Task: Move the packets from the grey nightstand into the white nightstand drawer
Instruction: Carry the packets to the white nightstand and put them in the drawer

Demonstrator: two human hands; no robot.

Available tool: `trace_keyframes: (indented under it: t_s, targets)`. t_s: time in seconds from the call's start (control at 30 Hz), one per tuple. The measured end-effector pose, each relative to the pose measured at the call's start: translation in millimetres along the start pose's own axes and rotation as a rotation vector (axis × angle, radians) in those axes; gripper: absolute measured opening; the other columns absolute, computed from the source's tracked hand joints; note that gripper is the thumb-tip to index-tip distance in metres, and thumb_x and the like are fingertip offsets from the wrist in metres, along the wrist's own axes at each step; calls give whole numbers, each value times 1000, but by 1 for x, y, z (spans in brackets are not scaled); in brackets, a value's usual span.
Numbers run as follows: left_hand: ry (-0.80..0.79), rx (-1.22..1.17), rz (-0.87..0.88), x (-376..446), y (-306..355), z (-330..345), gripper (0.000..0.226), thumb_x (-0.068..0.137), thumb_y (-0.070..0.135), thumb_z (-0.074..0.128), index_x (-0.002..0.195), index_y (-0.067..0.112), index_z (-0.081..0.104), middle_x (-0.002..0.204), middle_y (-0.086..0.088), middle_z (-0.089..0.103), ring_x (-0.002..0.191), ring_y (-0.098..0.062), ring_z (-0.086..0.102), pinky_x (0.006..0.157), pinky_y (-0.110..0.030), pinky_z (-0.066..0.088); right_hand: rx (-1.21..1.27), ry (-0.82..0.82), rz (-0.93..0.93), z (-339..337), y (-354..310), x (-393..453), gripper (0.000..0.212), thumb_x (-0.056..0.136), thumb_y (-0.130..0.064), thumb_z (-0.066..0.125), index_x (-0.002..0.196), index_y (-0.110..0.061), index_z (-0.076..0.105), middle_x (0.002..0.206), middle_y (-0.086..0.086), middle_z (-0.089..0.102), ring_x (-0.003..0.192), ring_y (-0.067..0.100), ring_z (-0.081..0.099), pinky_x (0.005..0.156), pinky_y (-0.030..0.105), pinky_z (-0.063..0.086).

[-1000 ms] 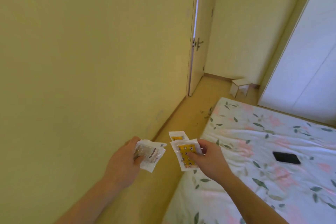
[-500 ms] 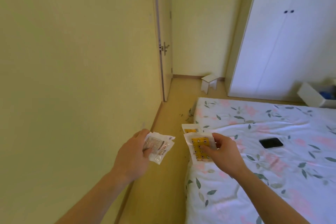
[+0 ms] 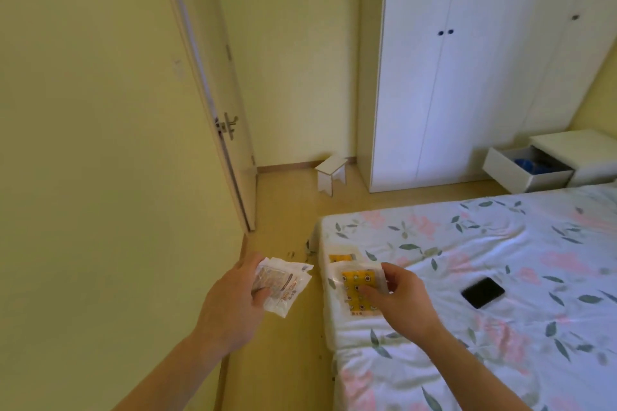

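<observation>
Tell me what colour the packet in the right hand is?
Yellow with small dark dots, in a clear wrapper; head view.

Bright even daylight, soft blur, wide-angle bowing

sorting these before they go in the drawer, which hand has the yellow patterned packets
The right hand holds the yellow packets; the left hand holds whitish packets with brown print.

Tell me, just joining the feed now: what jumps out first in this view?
Both hands, low in the centre, hold packets: the left hand grips pale packets, the right hand pinches yellow packets over the bed's corner. Far right, the white nightstand's drawer stands open, with something blue inside. A black phone lies on the floral bed.
</observation>
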State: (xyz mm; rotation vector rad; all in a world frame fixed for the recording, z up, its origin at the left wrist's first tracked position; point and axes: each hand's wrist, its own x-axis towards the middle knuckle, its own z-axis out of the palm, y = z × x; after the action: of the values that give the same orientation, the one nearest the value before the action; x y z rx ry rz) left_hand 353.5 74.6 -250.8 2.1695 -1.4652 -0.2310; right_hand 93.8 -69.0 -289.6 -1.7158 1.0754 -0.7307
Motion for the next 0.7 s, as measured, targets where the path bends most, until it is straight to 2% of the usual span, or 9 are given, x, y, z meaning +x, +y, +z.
trace_keyframes:
  t_s: [0.13, 0.2, 0.3, 0.4, 0.5, 0.57, 0.7]
  targets:
    - [-25, -20, 53, 93, -14, 2, 47, 92, 18, 67, 134, 30, 48, 121, 11, 63, 96, -13, 63, 78, -34, 56, -7, 55, 19, -3, -14, 72, 6, 86, -20, 76, 91, -21, 75, 81, 3, 76, 78, 27, 72, 73, 49, 61]
    - [-29, -40, 87, 140, -20, 3, 50, 92, 19, 68, 135, 32, 47, 126, 12, 60, 99, -14, 62, 80, -33, 55, -17, 85, 30, 1, -19, 104, 5, 86, -20, 76, 90, -21, 75, 81, 2, 76, 78, 25, 73, 74, 49, 62]
    - [-43, -67, 138, 207, -33, 8, 50, 93, 20, 69, 135, 32, 47, 125, 15, 61, 90, -14, 61, 77, -30, 52, -13, 143, 56, 11, -24, 151, 4, 87, -18, 76, 90, -21, 75, 82, 0, 77, 78, 22, 73, 75, 49, 62]
    - [-60, -59, 187, 274, -54, 11, 53, 93, 27, 67, 138, 36, 41, 130, 16, 60, 93, -14, 64, 79, -39, 56, -27, 194, 79, 27, -29, 200, 6, 88, -18, 75, 92, -22, 75, 84, 0, 77, 80, 23, 74, 76, 50, 62]
    - [-96, -48, 265, 340, -77, 9, 52, 95, 25, 66, 141, 33, 42, 132, 14, 59, 95, -12, 60, 79, -29, 52, -55, 267, 119, 43, -33, 252, 4, 87, -21, 75, 90, -19, 74, 82, 3, 76, 78, 26, 74, 74, 51, 62]
    - [-125, -42, 308, 386, -89, 3, 52, 96, 23, 67, 142, 29, 43, 133, 10, 59, 95, -12, 60, 78, -26, 50, -70, 337, 161, 50, -40, 283, 3, 88, -19, 76, 86, -19, 73, 78, 3, 75, 75, 24, 73, 71, 46, 63]
    - [-176, -47, 389, 482, -99, 3, 52, 96, 21, 67, 142, 27, 44, 135, 8, 58, 109, -12, 60, 80, -21, 52, -85, 483, 229, 55, -46, 332, 8, 87, -22, 78, 85, -17, 72, 76, 4, 74, 75, 26, 72, 70, 44, 62]
